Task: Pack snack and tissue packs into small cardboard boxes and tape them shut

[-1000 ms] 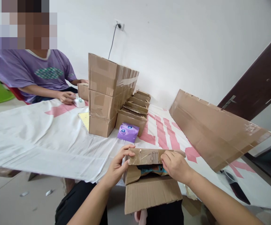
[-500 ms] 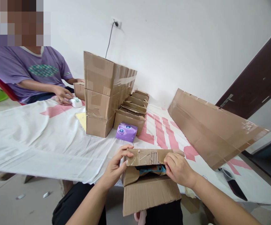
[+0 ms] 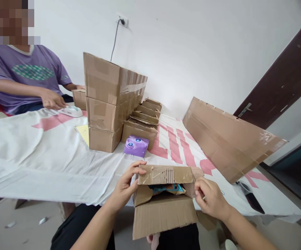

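An open cardboard box (image 3: 164, 217) sits over my lap at the table's near edge, its front flap hanging down. Inside lies a blue and yellow packet (image 3: 170, 188), partly hidden by the upper flap. My left hand (image 3: 127, 184) grips the box's left side, fingers over the top edge and thumb lower down. At the right edge of the box is my right hand (image 3: 211, 198), its fingers curled and closed. What those fingers pinch, if anything, is hidden. Just beyond the box lies a purple tissue pack (image 3: 136, 146).
A stack of taped cardboard boxes (image 3: 102, 118) stands left of centre, with a row of open boxes (image 3: 140, 133) beside it. A large cardboard sheet (image 3: 225, 135) leans at right. Across the cloth-covered table (image 3: 49, 166), a person touches a white rounded object (image 3: 74, 111).
My right hand has moved off the upper flap to the box's right edge, uncovering more of the packet. My left hand keeps its hold. The view has shifted slightly.
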A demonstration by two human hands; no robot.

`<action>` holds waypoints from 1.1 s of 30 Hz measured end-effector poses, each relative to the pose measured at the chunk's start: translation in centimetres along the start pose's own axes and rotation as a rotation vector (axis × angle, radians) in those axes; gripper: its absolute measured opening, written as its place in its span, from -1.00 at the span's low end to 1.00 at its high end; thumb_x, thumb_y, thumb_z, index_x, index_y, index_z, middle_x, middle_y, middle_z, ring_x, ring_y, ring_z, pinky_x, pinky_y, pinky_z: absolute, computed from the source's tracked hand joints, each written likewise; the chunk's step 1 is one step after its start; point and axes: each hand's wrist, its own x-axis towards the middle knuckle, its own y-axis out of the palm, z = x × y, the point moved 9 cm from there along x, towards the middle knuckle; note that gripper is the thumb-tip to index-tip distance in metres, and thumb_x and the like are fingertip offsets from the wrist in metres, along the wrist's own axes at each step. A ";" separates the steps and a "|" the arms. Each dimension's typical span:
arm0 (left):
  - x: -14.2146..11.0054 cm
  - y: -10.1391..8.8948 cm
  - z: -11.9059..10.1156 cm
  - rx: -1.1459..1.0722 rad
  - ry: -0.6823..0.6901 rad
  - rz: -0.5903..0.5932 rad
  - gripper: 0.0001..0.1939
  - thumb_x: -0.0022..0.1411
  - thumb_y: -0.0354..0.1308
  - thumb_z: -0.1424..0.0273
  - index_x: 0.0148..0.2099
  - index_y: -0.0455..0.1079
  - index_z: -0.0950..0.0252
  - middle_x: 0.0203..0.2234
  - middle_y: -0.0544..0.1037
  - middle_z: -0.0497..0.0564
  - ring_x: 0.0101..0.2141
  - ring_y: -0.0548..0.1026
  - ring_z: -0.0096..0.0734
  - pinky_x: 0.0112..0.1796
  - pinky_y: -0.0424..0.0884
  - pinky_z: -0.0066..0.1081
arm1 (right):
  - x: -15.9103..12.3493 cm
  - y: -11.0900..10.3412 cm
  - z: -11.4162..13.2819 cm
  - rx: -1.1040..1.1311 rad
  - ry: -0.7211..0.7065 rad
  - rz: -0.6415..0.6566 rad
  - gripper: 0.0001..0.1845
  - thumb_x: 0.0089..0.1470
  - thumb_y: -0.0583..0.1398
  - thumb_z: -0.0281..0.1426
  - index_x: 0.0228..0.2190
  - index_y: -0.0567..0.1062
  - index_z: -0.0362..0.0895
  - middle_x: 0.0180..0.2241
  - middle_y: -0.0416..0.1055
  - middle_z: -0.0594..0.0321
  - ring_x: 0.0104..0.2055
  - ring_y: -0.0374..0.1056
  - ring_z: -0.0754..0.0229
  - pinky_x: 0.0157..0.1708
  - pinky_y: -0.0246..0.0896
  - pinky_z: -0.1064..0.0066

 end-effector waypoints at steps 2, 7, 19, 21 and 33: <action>0.0 0.0 0.1 -0.004 0.006 -0.002 -0.78 0.29 0.09 0.20 -0.13 0.43 0.20 0.06 0.35 0.17 0.10 0.33 -0.09 0.07 0.22 -0.17 | -1.8 0.1 -3.4 0.022 0.185 0.035 -0.91 0.02 0.04 -0.49 -0.44 0.21 -0.06 -0.49 0.22 0.35 -0.50 0.15 0.26 -0.45 0.04 0.43; -0.1 0.0 0.6 -0.031 0.020 -0.015 -0.78 0.29 0.10 0.21 -0.13 0.43 0.19 0.05 0.35 0.15 0.11 0.32 -0.10 0.08 0.21 -0.17 | -8.6 4.4 -11.8 -0.185 0.732 0.440 -0.91 0.03 0.03 -0.45 -0.47 0.31 -0.08 -0.46 0.41 0.26 -0.38 0.32 0.20 -0.40 0.03 0.41; -0.1 -0.2 1.0 -0.032 0.004 -0.048 -0.77 0.26 0.13 0.20 -0.14 0.45 0.20 0.06 0.37 0.16 0.10 0.32 -0.10 0.06 0.25 -0.18 | -13.6 7.6 -16.3 -0.286 0.938 0.556 -0.89 -0.05 0.23 -0.37 -0.41 0.46 -0.15 -0.33 0.52 0.05 -0.27 0.43 0.00 -0.42 -0.01 0.36; 0.0 -0.3 1.0 -0.031 0.014 -0.054 -0.77 0.26 0.12 0.20 -0.14 0.45 0.20 0.06 0.38 0.16 0.10 0.32 -0.10 0.06 0.24 -0.18 | -13.8 7.4 -16.4 -0.264 0.936 0.543 -0.88 -0.04 0.24 -0.35 -0.42 0.46 -0.15 -0.38 0.52 0.11 -0.31 0.42 0.05 -0.42 0.00 0.38; 0.1 -0.2 0.9 -0.034 0.026 -0.042 -0.74 0.27 0.11 0.20 -0.06 0.44 0.19 0.09 0.37 0.16 0.13 0.31 -0.09 0.11 0.19 -0.11 | -13.0 5.5 -15.1 -0.256 0.859 0.418 -0.78 0.02 0.02 -0.58 -0.40 0.44 -0.14 -0.34 0.48 0.16 -0.29 0.38 0.14 -0.37 -0.01 0.41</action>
